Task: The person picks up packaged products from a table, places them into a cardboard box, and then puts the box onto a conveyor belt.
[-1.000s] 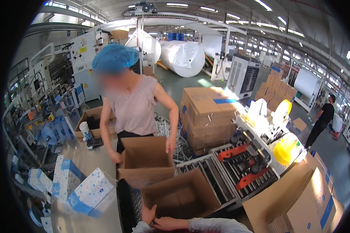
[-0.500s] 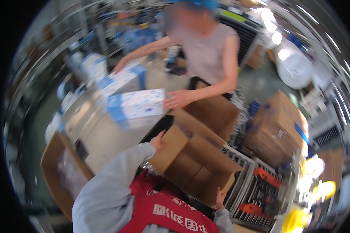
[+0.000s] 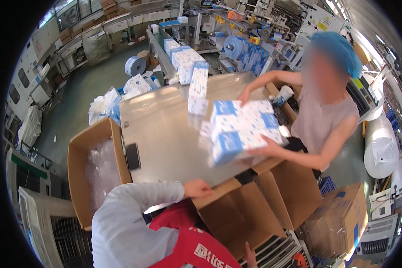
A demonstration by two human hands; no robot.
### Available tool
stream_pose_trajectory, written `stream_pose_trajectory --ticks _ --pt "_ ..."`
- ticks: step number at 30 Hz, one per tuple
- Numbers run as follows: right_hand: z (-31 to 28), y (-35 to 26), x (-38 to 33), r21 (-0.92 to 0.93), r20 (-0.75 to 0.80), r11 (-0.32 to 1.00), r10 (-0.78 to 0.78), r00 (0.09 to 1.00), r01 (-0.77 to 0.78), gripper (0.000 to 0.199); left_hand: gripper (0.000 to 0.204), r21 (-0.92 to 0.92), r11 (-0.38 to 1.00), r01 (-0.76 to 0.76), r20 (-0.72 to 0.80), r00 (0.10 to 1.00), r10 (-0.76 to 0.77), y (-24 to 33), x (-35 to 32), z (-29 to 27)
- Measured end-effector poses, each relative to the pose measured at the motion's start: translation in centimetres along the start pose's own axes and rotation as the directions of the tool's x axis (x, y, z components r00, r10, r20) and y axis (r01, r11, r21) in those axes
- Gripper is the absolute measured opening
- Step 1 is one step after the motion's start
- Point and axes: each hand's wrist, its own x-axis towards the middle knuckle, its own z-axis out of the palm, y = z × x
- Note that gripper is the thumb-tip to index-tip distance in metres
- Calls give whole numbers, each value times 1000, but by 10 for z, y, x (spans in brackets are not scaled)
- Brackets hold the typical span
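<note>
An open brown cardboard box (image 3: 243, 219) stands against the near edge of a steel table (image 3: 165, 129). My left hand (image 3: 196, 188), in a white sleeve, grips the top edge of the box's left flap at the table edge. Only the fingers of my right hand (image 3: 250, 255) show at the bottom, against the box's near wall. Across the table a co-worker in a blue hair net (image 3: 330, 111) holds a stack of white and blue packs (image 3: 241, 129) with both hands above the table's right edge.
A second open box (image 3: 299, 196) stands to the right. A black phone (image 3: 132, 156) lies on the table's left side. A carton lined with clear plastic (image 3: 94, 165) is at the left. More packs (image 3: 196, 85) stand at the far end; stacked flat cartons (image 3: 339, 223) sit at right.
The view has swung across the table. The co-worker has lifted the stack of packs and brought it toward the boxes. My left hand stays on the box flap.
</note>
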Motion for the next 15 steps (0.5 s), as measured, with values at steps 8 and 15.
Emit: stream_pose_trajectory --ticks 8,15 --pt "-71 -259 22 -402 -421 878 73 904 -258 47 94 441 751 491 -894 314 319 7 144 -268" --pt "37 -418 108 -310 -82 887 -383 920 341 53 124 355 926 130 -495 866 68 -62 153 -262"
